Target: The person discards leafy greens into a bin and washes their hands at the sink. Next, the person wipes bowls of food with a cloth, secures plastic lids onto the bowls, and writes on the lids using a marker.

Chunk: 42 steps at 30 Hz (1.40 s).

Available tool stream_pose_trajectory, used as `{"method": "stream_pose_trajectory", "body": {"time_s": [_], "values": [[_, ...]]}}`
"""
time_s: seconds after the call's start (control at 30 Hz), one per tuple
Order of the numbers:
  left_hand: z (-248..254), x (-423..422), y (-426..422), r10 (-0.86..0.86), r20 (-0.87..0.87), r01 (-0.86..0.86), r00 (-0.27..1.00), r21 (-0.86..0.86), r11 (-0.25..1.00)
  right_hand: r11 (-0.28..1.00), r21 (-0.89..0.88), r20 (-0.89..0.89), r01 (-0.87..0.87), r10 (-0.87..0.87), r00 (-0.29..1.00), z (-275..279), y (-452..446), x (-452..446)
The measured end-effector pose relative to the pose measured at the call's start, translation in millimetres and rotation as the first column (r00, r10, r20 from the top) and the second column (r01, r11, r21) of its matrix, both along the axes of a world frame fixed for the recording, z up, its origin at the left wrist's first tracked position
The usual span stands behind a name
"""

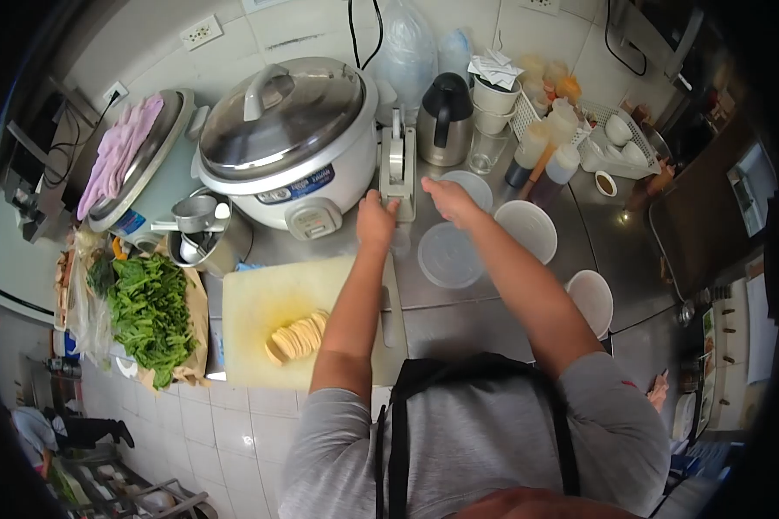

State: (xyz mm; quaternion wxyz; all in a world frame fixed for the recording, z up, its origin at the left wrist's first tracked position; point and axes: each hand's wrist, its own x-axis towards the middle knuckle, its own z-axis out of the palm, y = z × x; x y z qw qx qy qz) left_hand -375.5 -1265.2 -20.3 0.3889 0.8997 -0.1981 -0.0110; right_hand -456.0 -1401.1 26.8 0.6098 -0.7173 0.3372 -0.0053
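Note:
A narrow upright device that looks like a tape dispenser [398,164] stands on the metal counter between my two hands. My left hand [377,221] is at its front left edge, fingers drawn together. On the device's right, my right hand [450,202] has its fingers pressed together and pointing toward it. Anything pinched in either hand is too small to make out. Below my right hand and forearm lie two translucent round lids [450,256]. A pale cutting board [255,298] with a row of yellowish slices [296,338] lies to the left of my left forearm.
A large rice cooker [294,138] stands behind the board, and a thermal jug [446,121] behind the lids. White bowls [526,232] and sauce bottles [556,173] are at the right. Leafy greens [151,311] lie at the left. Another person [39,432] is at lower left.

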Motion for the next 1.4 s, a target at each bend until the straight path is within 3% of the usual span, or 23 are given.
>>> {"method": "stream_pose_trajectory", "body": {"time_s": [0.07,0.2,0.3,0.4,0.57,0.63,0.67,0.7,0.83,0.93,1.0,1.07,1.13,1.23,1.27,1.33,1.4], "values": [[-6.2,5.2,-5.6,-0.001,-0.049,-0.002,0.999,-0.062,0.998,0.993,-0.06,-0.006,0.101,-0.102,0.995,-8.6,9.5,18.9],[-15.0,-0.9,-16.8,0.013,0.032,-0.009,0.999,-0.13,0.991,0.969,-0.064,-0.075,0.237,-0.242,0.967,-65.4,-3.9,62.1],[-12.9,-1.0,-17.6,-0.008,-0.009,0.006,1.0,-0.143,0.99,0.979,-0.134,-0.033,0.154,-0.16,0.987,-86.0,-8.0,78.4],[-14.6,1.3,-14.2,-0.054,0.009,0.054,0.999,-0.144,0.988,0.857,-0.478,-0.046,0.194,-0.245,0.968,-13.9,36.4,56.0],[-37.0,16.3,-9.5,-0.079,0.131,0.12,0.988,-0.345,0.931,0.898,-0.439,0.334,0.038,0.124,0.934,33.4,81.5,-36.4],[-26.5,15.4,-2.4,-0.075,-0.149,-0.009,0.986,-0.494,0.869,0.808,-0.587,0.379,0.047,0.223,0.898,25.6,107.7,-89.0],[-21.7,15.6,-0.7,-0.089,-0.285,-0.086,0.954,-0.547,0.833,0.828,-0.561,0.39,0.005,0.259,0.883,20.7,120.6,-114.7],[-28.0,17.9,-3.1,-0.094,-0.303,-0.098,0.948,-0.561,0.822,0.845,-0.534,0.4,-0.041,0.295,0.868,16.1,130.4,-135.2],[-14.1,8.9,-12.4,-0.112,-0.362,0.012,0.926,-0.268,0.963,0.881,-0.472,0.388,-0.034,0.242,0.889,-7.3,138.3,-162.0],[6.2,-4.5,-12.8,0.014,-0.065,-0.008,0.998,0.098,0.995,0.874,-0.484,0.383,-0.038,0.251,0.889,-14.6,129.8,-159.1],[-10.0,2.8,-19.5,-0.034,0.2,-0.031,0.979,0.314,0.949,0.886,-0.461,0.36,-0.056,0.245,0.9,-26.4,123.6,-156.9],[-25.8,9.7,-19.0,-0.063,0.341,-0.107,0.938,0.459,0.882,0.856,-0.517,0.323,-0.031,0.228,0.918,-32.2,122.5,-155.7],[-21.4,14.0,-13.7,-0.014,0.326,-0.155,0.945,0.486,0.86,0.858,-0.513,0.314,-0.021,0.211,0.926,-28.6,109.5,-167.1],[28.3,-7.8,-10.4,-0.043,0.168,-0.002,0.985,0.259,0.966,0.897,-0.442,0.345,-0.013,0.183,0.921,-14.8,94.1,-198.0],[29.6,-16.6,-18.8,-0.113,0.208,0.099,0.972,0.078,0.992,0.891,-0.455,0.362,-0.003,0.188,0.913,-12.3,86.5,-214.8],[40.3,-45.6,-41.4,-0.212,0.314,0.301,0.926,-0.272,0.914,0.884,-0.467,0.382,0.015,0.186,0.905,-8.7,70.8,-253.0],[62.3,-103.9,-74.9,-0.252,0.311,0.362,0.916,-0.375,0.854,0.873,-0.483,0.355,0.06,0.133,0.926,-6.4,56.1,-299.5]]}}
